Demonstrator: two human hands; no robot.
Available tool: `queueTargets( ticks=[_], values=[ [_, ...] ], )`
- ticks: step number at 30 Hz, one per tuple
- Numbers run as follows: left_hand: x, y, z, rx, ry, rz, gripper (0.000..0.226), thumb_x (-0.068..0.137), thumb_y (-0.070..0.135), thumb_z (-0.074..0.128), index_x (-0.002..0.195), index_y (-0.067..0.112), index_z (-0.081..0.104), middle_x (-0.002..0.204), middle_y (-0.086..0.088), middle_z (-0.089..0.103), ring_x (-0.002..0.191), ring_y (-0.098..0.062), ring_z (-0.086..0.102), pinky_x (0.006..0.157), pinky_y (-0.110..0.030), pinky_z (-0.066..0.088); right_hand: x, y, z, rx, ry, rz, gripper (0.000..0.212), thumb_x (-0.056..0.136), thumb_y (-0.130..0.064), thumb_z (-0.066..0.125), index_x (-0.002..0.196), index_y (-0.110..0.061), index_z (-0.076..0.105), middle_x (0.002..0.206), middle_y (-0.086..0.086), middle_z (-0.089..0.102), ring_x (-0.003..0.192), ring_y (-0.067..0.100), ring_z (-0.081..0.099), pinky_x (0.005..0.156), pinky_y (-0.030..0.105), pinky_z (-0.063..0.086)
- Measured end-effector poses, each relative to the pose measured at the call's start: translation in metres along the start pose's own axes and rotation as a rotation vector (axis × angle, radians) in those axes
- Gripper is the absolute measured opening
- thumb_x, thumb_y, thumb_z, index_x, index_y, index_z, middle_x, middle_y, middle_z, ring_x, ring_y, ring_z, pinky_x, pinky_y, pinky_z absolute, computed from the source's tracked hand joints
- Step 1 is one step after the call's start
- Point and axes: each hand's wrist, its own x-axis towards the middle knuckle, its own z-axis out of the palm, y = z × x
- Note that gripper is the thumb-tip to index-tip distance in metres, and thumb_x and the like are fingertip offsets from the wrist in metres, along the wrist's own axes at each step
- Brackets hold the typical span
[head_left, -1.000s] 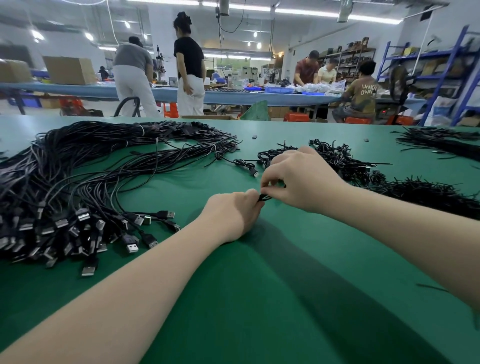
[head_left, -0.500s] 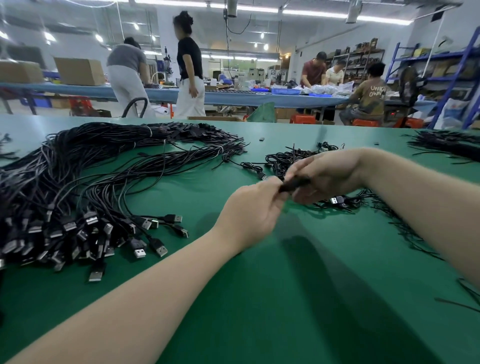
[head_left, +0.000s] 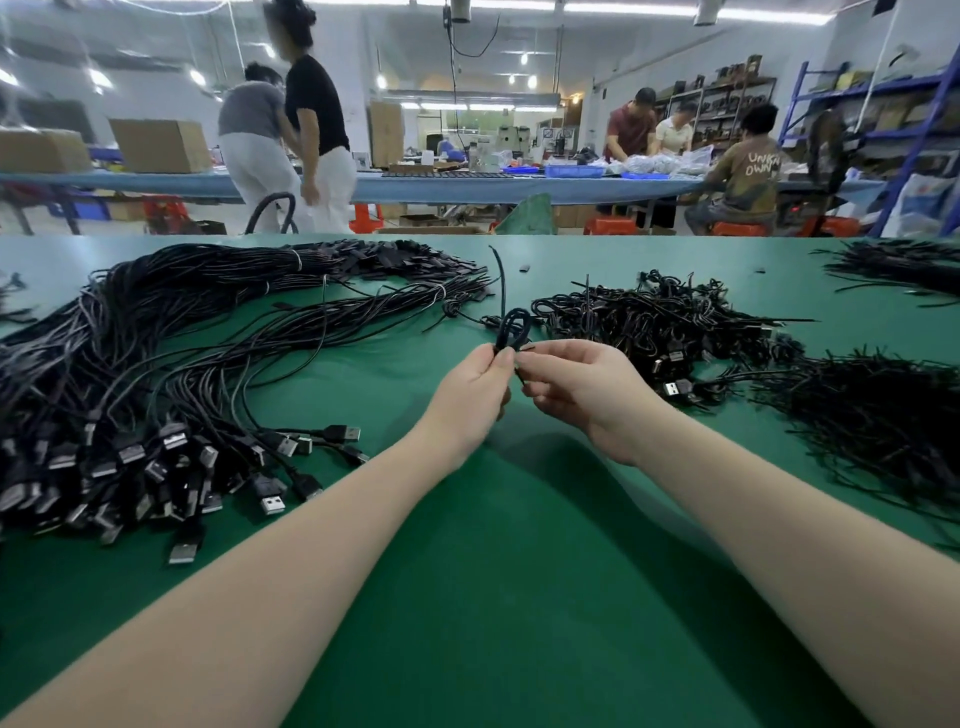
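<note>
My left hand (head_left: 475, 392) pinches a folded black cable (head_left: 511, 327) between thumb and fingers; its loop stands up above the fist and a thin tie end sticks up from it. My right hand (head_left: 582, 387) is just to the right, fingers curled, pinching the thin black tie at the cable's base. Both hands hover above the middle of the green table (head_left: 493, 597).
A large bundle of black USB cables (head_left: 156, 395) lies at the left, plugs toward me. A heap of coiled cables (head_left: 665, 322) sits beyond my right hand, and a pile of black ties (head_left: 883, 415) at the right. Several people work at a far blue table.
Both hands lifted off the table and drew back toward the middle. The folded cable's loop now stands up above my left hand.
</note>
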Motion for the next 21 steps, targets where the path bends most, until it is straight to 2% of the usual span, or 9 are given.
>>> queueTargets(
  ticks=[4,8,12,16,21],
  values=[
    [-0.002,0.001,-0.001,-0.036,-0.036,-0.026,0.027,0.103,0.021,0.038,0.076,0.018,0.041,0.061,0.007,0.032,0.051,-0.007,0.029,0.045,-0.016,0.026,0.0,0.0,-0.002,-0.095,-0.002,-0.066,0.019,0.083,-0.014,0.073,0.1,-0.012,0.065,0.07,-0.003,0.067,0.056,0.008,0.056,0.061,0.018,0.052],
    [-0.005,0.001,-0.002,0.046,-0.094,-0.024,0.03,0.103,0.025,0.038,0.074,0.018,0.038,0.061,0.008,0.034,0.053,-0.007,0.03,0.047,-0.014,0.029,0.0,0.002,-0.006,-0.076,0.045,-0.078,0.01,0.082,-0.019,0.074,0.086,-0.014,0.067,0.067,-0.003,0.067,0.059,0.01,0.056,0.06,0.019,0.051],
    [-0.004,0.0,-0.001,0.075,-0.036,-0.005,0.03,0.103,0.028,0.038,0.075,0.018,0.039,0.06,0.009,0.036,0.052,-0.006,0.032,0.051,-0.02,0.03,-0.002,0.009,-0.005,-0.153,0.044,-0.116,0.009,0.082,-0.02,0.074,0.077,-0.014,0.068,0.068,-0.004,0.067,0.062,0.009,0.059,0.063,0.021,0.051],
    [-0.002,0.0,-0.001,0.058,0.034,-0.002,0.03,0.102,0.027,0.039,0.075,0.018,0.042,0.061,0.008,0.038,0.05,-0.004,0.034,0.052,-0.022,0.031,0.0,0.013,0.003,-0.139,0.071,-0.143,0.012,0.082,-0.017,0.073,0.074,-0.013,0.066,0.062,-0.003,0.065,0.065,0.011,0.06,0.067,0.024,0.052],
    [0.001,-0.004,-0.002,0.063,0.051,0.021,0.028,0.102,0.025,0.039,0.075,0.018,0.041,0.057,0.01,0.037,0.048,-0.005,0.032,0.052,-0.025,0.029,0.002,0.017,0.009,-0.046,0.074,-0.089,0.013,0.083,-0.015,0.072,0.074,-0.012,0.064,0.067,0.001,0.065,0.061,0.009,0.058,0.061,0.02,0.052]
  ],
)
